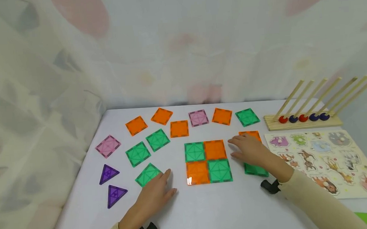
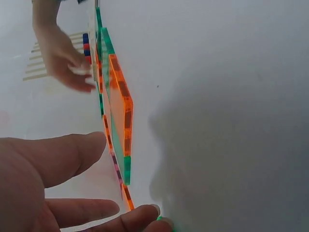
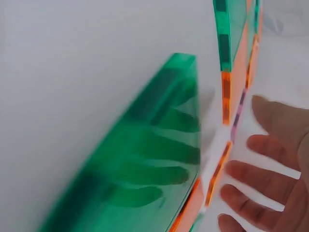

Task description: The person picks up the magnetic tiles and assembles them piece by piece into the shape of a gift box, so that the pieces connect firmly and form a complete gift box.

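A two-by-two block of square magnetic tiles, green and orange in a checker pattern, lies in the middle; its lower left is an orange tile [image 1: 198, 172] and its lower right a green tile [image 1: 220, 170]. Left of it, my left hand [image 1: 153, 193] has its fingers extended, overlapping a loose green tile [image 1: 147, 174] in the head view. On the other side, my right hand [image 1: 250, 150] reaches across an orange tile [image 1: 251, 135] and a green tile [image 1: 255, 170], which it partly hides. The right wrist view shows those fingers [image 3: 260, 183] spread with nothing between them.
More loose square tiles, such as a pink tile [image 1: 198, 117], lie behind and to the left. Two purple triangle tiles [image 1: 108, 174] are at the left edge. On the right stand a wooden peg rack [image 1: 304, 124] with beads and an animal puzzle board [image 1: 328, 191]. A curtain rises behind.
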Available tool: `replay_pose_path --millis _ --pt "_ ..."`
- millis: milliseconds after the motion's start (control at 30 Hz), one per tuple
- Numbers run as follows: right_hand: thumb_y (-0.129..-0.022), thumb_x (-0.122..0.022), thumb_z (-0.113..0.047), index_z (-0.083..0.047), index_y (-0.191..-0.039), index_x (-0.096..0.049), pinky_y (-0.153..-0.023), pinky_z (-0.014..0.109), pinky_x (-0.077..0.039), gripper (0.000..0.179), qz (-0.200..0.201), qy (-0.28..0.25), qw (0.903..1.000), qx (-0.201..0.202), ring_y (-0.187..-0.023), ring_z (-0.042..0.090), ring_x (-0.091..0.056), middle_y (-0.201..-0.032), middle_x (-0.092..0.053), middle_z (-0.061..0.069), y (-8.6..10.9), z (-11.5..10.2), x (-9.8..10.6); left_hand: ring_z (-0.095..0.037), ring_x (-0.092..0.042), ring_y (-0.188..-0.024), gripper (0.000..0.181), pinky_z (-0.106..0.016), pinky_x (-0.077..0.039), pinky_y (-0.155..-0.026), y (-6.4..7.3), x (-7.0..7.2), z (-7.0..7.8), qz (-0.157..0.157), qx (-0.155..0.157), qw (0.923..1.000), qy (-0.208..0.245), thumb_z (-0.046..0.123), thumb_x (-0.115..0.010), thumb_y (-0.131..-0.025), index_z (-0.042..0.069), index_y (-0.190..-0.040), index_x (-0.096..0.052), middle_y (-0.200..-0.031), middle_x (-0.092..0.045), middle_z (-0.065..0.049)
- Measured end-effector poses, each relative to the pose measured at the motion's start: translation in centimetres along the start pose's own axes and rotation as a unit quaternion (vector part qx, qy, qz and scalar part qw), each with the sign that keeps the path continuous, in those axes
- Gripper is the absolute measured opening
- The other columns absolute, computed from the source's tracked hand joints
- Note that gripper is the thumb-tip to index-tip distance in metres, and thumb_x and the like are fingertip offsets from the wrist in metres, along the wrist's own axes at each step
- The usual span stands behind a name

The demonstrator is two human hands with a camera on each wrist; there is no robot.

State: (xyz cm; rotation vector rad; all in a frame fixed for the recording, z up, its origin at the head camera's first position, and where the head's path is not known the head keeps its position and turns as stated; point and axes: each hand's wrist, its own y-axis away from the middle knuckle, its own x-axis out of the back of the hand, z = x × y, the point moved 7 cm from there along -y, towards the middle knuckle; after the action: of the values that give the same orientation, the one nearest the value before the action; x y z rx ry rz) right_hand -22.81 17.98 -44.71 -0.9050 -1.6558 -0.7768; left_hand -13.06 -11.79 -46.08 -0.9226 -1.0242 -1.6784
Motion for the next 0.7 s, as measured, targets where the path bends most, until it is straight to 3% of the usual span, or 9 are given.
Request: replay_pose_path --millis 167,367,567,700 --pt "-0.087 -0.07 -0.032 -0.008 -0.127 -0.061 -0.09 0.051 -0.049 0.048 0.018 0.017 0.999 -0.037 -0.107 0.033 -0.056 -0.122 -0.065 0.012 4.0 1.4 0.7 -0.026 -0.063 -0.101 0.059 -0.043 -0.056 -0.083 0.2 1.4 -0.7 0.033 0.012 0.9992 -0.019 0.033 -0.073 -0.085 0.006 -0.134 -0.055 -0.118 -0.062 -0.013" --pt "-0.087 -0.069 -0.034 -0.007 -0.129 -0.06 -0.09 0.056 -0.047 0.05 0.016 0.042 0.9968 -0.066 -0.109 0.039 -0.054 -0.126 -0.061 0.017 7.0 1.8 0.8 -0.028 -0.058 -0.093 0.053 -0.043 -0.055 -0.072 0.3 3.7 -3.3 0.069 0.023 0.9942 -0.079 0.029 -0.075 -0.083 0.003 -0.126 -0.059 -0.111 -0.058 -0.017" --pt "-0.085 -0.072 -0.033 -0.006 -0.127 -0.061 -0.089 0.06 -0.047 0.051 -0.001 0.059 0.9948 -0.084 -0.112 0.043 -0.054 -0.13 -0.057 0.021 8.3 2.3 -0.5 -0.03 -0.054 -0.088 0.056 -0.043 -0.052 -0.068 0.2 3.0 -4.9 0.058 0.042 0.992 -0.104 0.033 -0.079 -0.078 0.002 -0.121 -0.06 -0.107 -0.054 -0.019" --pt "-0.084 -0.072 -0.035 -0.007 -0.13 -0.059 -0.092 0.065 -0.042 0.056 -0.002 0.049 0.9946 -0.091 -0.116 0.047 -0.051 -0.135 -0.053 0.023 8.6 2.2 -0.8 -0.035 -0.053 -0.094 0.062 -0.046 -0.052 -0.07 0.3 2.9 -5.1 0.074 0.039 0.99 -0.114 0.035 -0.082 -0.073 0.003 -0.121 -0.061 -0.113 -0.053 -0.023"
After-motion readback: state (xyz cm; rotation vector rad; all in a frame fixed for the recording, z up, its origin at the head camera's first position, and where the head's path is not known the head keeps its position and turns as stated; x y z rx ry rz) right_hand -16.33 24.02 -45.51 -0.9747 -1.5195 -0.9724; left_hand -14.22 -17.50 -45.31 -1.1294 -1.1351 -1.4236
